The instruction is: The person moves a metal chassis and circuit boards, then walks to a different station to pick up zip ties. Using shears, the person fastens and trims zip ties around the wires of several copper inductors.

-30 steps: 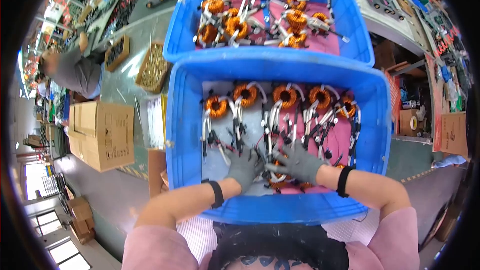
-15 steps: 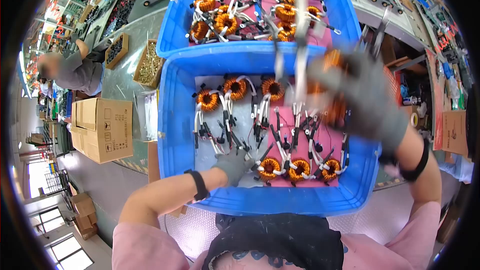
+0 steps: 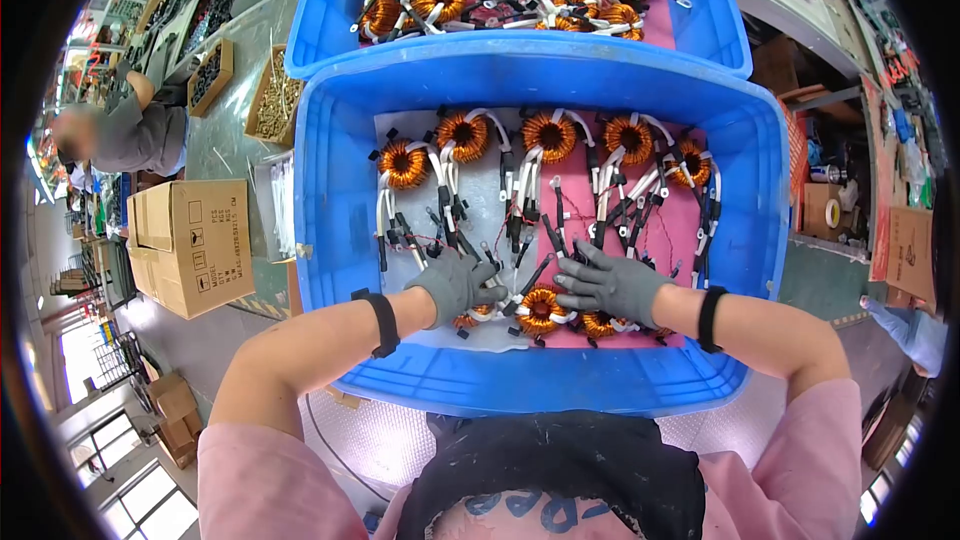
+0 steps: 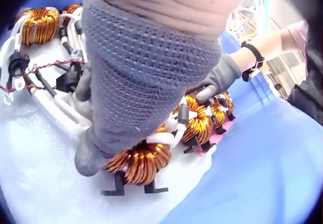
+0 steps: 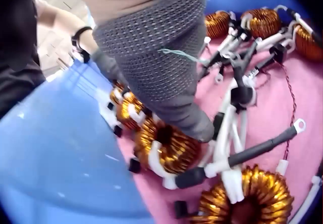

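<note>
In the head view, a blue bin point(image 3: 330, 190) holds copper-wound ring coils with white and black leads. My gloved left hand point(image 3: 455, 288) rests over leads near the front, beside a partly covered coil point(image 3: 475, 316). Its thumb lies beside a coil point(image 4: 141, 161) in the left wrist view. Spread, extended fingers of my right hand point(image 3: 618, 285) lie over leads and the front coils, just right of a coil point(image 3: 540, 310). In the right wrist view, another coil point(image 5: 169, 145) sits below that hand. The undersides of both hands are hidden.
A second blue bin point(image 3: 730, 15) with several coils stands behind. Carton point(image 3: 205, 245), small parts trays point(image 3: 272, 100) and a seated person point(image 3: 140, 140) are at left. Shelving and another carton point(image 3: 910, 255) stand at right.
My right hand, blurred above the bin's right side with a coil half a second ago, is down at the front row, fingers spread. A coil now shows by my left hand, which moved slightly up.
</note>
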`<state>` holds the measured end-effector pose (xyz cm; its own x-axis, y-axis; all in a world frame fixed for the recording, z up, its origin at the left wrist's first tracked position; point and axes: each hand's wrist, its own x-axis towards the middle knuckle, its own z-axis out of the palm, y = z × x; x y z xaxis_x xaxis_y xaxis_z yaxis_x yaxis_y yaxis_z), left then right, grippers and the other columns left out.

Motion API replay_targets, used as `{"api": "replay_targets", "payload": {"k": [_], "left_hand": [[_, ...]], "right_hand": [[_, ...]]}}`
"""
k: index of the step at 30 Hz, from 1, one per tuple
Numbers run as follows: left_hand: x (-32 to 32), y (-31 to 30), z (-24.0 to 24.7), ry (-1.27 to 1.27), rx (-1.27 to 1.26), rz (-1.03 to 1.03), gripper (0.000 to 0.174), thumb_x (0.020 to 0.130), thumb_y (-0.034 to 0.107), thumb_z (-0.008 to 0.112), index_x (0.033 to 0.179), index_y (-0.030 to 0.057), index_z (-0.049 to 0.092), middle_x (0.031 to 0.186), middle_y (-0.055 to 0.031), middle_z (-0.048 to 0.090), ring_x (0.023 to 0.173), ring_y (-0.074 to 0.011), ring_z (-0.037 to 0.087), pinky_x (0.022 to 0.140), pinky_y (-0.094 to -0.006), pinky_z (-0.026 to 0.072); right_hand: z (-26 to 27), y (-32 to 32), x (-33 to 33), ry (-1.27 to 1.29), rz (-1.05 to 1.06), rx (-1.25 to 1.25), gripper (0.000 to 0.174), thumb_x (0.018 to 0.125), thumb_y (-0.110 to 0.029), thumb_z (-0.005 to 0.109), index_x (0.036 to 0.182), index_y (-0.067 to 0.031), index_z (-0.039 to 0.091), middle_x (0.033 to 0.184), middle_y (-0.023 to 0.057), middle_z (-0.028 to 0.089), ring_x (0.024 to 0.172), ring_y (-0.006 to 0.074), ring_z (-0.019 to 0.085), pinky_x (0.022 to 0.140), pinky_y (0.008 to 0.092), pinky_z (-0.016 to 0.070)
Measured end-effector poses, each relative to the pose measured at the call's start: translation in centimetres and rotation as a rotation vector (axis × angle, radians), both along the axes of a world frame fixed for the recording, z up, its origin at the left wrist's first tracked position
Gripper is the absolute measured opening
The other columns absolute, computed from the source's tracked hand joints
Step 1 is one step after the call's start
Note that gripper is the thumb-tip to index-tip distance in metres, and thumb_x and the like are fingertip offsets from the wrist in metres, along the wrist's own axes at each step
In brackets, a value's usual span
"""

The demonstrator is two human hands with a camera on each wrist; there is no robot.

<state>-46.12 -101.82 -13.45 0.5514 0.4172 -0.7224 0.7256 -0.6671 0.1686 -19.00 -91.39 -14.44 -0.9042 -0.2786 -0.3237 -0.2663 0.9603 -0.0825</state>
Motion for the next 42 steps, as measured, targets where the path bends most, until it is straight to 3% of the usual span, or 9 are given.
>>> {"api": "replay_targets", "payload": {"k": [4,11,16,23,29,30,35,38,42], "left_hand": [[-0.4,-0.3,-0.8,-0.035,0.088,-0.041,0.044,0.086,0.013,0.049,0.127,0.0294,0.043,0.12,-0.0038,0.048,0.103,-0.0205,0.055,0.073,-0.0353,0.0435],[-1.1,-0.2,0.6,-0.16,0.207,0.024,0.026,0.085,0.016,0.051,0.111,0.0213,0.055,0.095,-0.0062,0.06,0.077,-0.0221,0.062,0.06,-0.035,0.0467],[-2.8,1.4,7.4,-0.039,0.233,0.214,0.015,0.086,0.019,0.051,0.096,0.0167,0.061,0.081,-0.0038,0.062,0.073,-0.0234,0.061,0.06,-0.0358,0.0474],[1.2,1.5,7.9,0.078,0.157,0.176,0.064,0.077,0.034,0.065,0.134,0.0122,0.043,0.119,-0.005,0.053,0.114,-0.0222,0.047,0.09,-0.0456,0.0379],[4.5,2.6,3.5,-0.05,0.208,0.145,0.072,0.07,0.042,0.071,0.13,0.0094,0.047,0.121,-0.0072,0.051,0.118,-0.0245,0.043,0.098,-0.043,0.0319],[5.2,2.6,3.0,-0.05,0.358,0.039,0.073,0.069,0.042,0.072,0.129,0.0085,0.047,0.122,-0.0072,0.05,0.119,-0.0248,0.041,0.099,-0.0421,0.0304],[4.4,2.4,0.5,-0.094,0.366,0.025,0.068,0.079,0.031,0.06,0.138,0.0086,0.036,0.131,-0.0087,0.044,0.129,-0.0262,0.034,0.109,-0.0484,0.0178],[4.1,2.7,0.6,-0.079,0.363,-0.05,0.061,0.082,0.026,0.056,0.138,0.0093,0.037,0.133,-0.0081,0.043,0.129,-0.0267,0.033,0.109,-0.0495,0.0174],[5.0,3.1,0.6,-0.058,0.371,0.011,0.057,0.083,0.021,0.053,0.137,0.0096,0.038,0.127,-0.0068,0.046,0.124,-0.0268,0.037,0.109,-0.0486,0.0189]], "right_hand": [[-1.9,0.2,-1.3,-0.009,0.086,0.043,0.07,0.086,-0.019,0.051,0.143,-0.0302,0.012,0.124,0.0012,0.049,0.131,0.027,0.031,0.112,0.0449,0.0192],[1.4,0.0,-3.2,0.128,0.029,-0.221,0.027,0.08,-0.017,0.056,0.105,-0.0096,0.054,0.075,-0.0017,0.058,0.084,0.0183,0.053,0.081,0.0295,0.0403],[8.0,1.2,-1.9,0.132,0.089,-0.16,0.012,0.077,-0.015,0.057,0.087,-0.0098,0.062,0.079,-0.0016,0.058,0.086,0.0154,0.054,0.08,0.0297,0.04],[21.7,6.3,-1.3,0.235,-0.105,0.108,0.013,0.069,-0.022,0.059,0.079,-0.0142,0.063,0.074,-0.0021,0.054,0.077,0.0157,0.052,0.07,0.0347,0.0415],[31.1,18.5,2.2,0.837,-0.441,0.527,0.037,0.076,-0.007,0.063,0.112,-0.0062,0.059,0.104,0.0148,0.058,0.095,0.0332,0.055,0.082,0.0402,0.0442],[31.0,15.3,-2.1,0.948,-0.642,0.734,0.031,0.072,-0.007,0.069,0.102,-0.0092,0.063,0.076,0.0058,0.052,0.075,0.0241,0.052,0.067,0.0353,0.044],[20.4,13.2,0.7,0.598,-0.897,0.411,0.046,0.07,-0.012,0.07,0.114,-0.0091,0.056,0.106,0.0146,0.06,0.096,0.0347,0.058,0.082,0.0415,0.0486],[11.5,6.7,2.8,-0.065,-0.619,0.099,0.039,0.081,-0.014,0.055,0.12,-0.0156,0.053,0.113,0.0071,0.056,0.101,0.0239,0.056,0.082,0.042,0.0456],[3.8,1.7,5.5,-0.125,-0.336,0.11,0.055,0.085,-0.017,0.052,0.137,-0.0203,0.036,0.131,0.0074,0.045,0.118,0.0222,0.045,0.098,0.0454,0.0354]]}}
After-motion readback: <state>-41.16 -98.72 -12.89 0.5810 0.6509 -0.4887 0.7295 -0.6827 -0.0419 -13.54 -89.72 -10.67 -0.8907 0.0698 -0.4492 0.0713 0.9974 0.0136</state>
